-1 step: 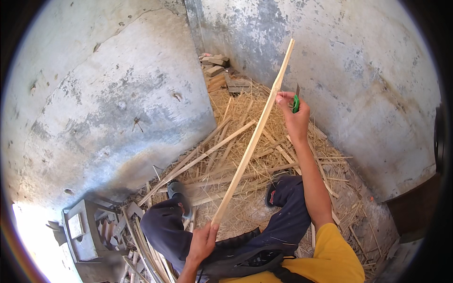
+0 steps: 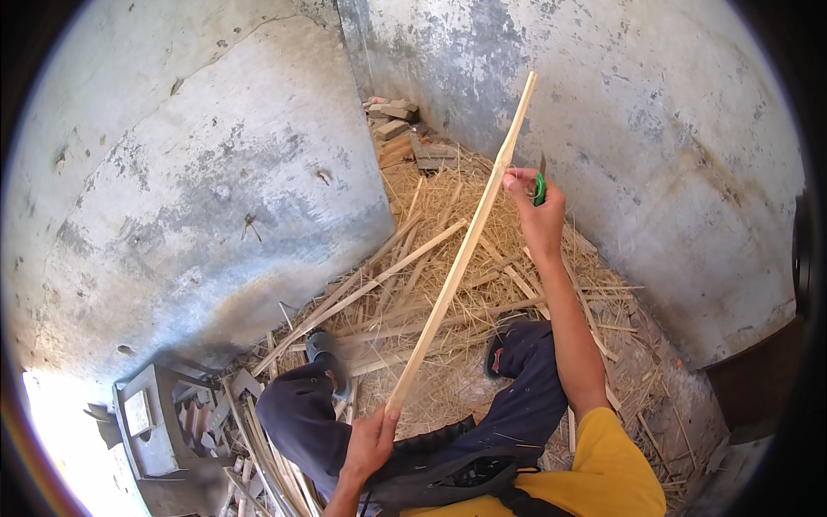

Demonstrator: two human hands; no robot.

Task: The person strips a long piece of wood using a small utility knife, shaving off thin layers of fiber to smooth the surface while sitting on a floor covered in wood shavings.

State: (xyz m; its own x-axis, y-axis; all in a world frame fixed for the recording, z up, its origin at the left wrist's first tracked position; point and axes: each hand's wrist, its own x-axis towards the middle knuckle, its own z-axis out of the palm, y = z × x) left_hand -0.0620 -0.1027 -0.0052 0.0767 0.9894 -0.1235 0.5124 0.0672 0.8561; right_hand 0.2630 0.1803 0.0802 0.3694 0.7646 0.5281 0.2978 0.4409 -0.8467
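My left hand (image 2: pixel 371 441) is closed around the lower end of a long pale wooden strip (image 2: pixel 459 274). The strip slants up and away to the right, with an uneven, tapered far part. Beside that far part is my right hand (image 2: pixel 540 215), its thumb and finger pinched close to the strip's edge, where a thin sliver seems to show. A green-handled knife (image 2: pixel 540 189) is tucked in the same hand, its dark blade pointing up and standing apart from the strip. Whether the fingertips touch the strip I cannot tell.
Straw-like shavings (image 2: pixel 448 198) and several loose strips (image 2: pixel 379 280) cover the floor between my feet and the wall corner. Bricks (image 2: pixel 394 110) lie in the corner. At the left stands a grey metal box (image 2: pixel 159 439) with scraps. Weathered walls (image 2: pixel 629 112) close in both sides.
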